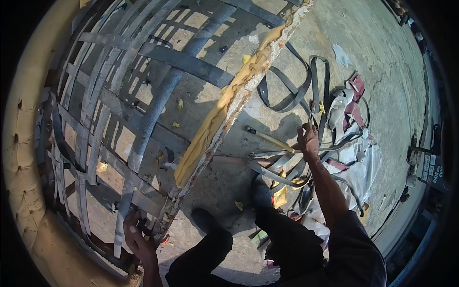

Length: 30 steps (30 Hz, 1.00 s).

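Note:
A furniture frame with grey webbing straps (189, 61) woven across it stands at the left. Torn yellow foam (239, 81) runs along its near wooden rail (228, 119). My left hand (137, 237) is at the rail's lower end, beside a strap end, its fingers curled; what they hold is hidden. My right hand (308, 139) reaches out over the floor, its fingers closed on what looks like a loose webbing strap (311, 116). Just left of that hand lies a hammer (272, 140) with a pale wooden handle. More loose straps (275, 177) lie beneath my right forearm.
Looped dark webbing (291, 98) lies on the concrete floor (382, 71) beyond my right hand. Maroon and white fabric scraps (351, 103) and a crumpled plastic sheet (363, 162) lie to the right. A padded tan edge (26, 138) curves along the far left. My shoes (205, 220) are between frame and scraps.

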Each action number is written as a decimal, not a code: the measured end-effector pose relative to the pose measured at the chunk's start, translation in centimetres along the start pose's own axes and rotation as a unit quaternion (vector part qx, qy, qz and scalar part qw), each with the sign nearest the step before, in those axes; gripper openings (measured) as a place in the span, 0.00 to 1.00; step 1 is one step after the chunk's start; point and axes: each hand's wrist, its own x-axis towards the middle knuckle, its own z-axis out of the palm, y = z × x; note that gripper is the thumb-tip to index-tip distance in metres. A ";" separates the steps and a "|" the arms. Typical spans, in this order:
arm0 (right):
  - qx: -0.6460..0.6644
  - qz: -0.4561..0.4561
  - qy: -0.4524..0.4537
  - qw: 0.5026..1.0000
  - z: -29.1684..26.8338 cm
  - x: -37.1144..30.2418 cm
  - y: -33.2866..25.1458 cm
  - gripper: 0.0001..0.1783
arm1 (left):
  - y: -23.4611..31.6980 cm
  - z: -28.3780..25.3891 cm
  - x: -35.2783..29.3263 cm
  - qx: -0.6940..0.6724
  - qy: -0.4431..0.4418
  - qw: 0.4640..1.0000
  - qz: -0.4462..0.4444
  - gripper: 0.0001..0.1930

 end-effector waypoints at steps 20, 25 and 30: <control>0.545 -0.182 -0.201 0.793 -15.8 -8.1 -21.4 0.12 | 10.6 6.8 2.8 -0.336 -0.225 0.888 0.216 0.24; 0.337 -0.426 -0.320 0.777 -17.9 -9.6 -31.6 0.19 | 12.5 4.2 3.4 -0.469 -0.360 0.769 0.245 0.25; 0.251 -0.258 -0.383 0.850 -7.5 -6.9 -25.4 0.24 | 9.7 -3.4 3.7 -0.533 -0.133 0.795 0.257 0.23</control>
